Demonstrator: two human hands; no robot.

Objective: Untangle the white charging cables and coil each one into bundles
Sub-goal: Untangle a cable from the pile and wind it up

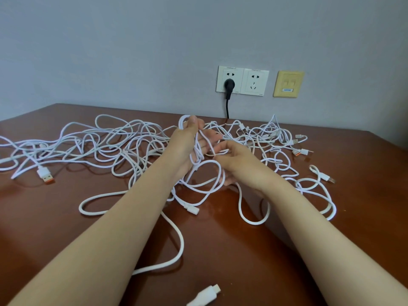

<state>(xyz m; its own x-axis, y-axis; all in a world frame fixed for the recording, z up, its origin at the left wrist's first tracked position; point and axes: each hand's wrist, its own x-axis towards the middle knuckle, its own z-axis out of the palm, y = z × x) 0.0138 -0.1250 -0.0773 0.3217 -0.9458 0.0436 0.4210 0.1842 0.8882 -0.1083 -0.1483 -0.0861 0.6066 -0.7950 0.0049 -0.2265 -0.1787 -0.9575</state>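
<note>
White charging cables [123, 140] lay in a loose tangle across the far half of the brown wooden surface [66, 228], spreading from its left edge almost to its right edge.

From the head view, the left grip [189, 144] was raised over the middle of the tangle. Its fingers and thumb were curled round several loops of cable that ran up over the hand and down past the wrist. The right grip [235, 161] sat just beside it, on the same strands. Its thumb and forefinger pinched a single strand close to the left palm, with the other fingers curled below.

A larger loop [208, 161] hung between the two wrists. Slack cable trailed toward the near edge, where one white connector [206, 294] lay. An orange-tipped USB plug [46, 175] rested near the left edge, and more plugs [301, 151] lay near the right edge.

On the grey wall [110, 51] behind the far edge were two white sockets [256, 82], with a black plug [229, 85] in the left one. A yellowed plate [288, 83] was fixed beside them.
</note>
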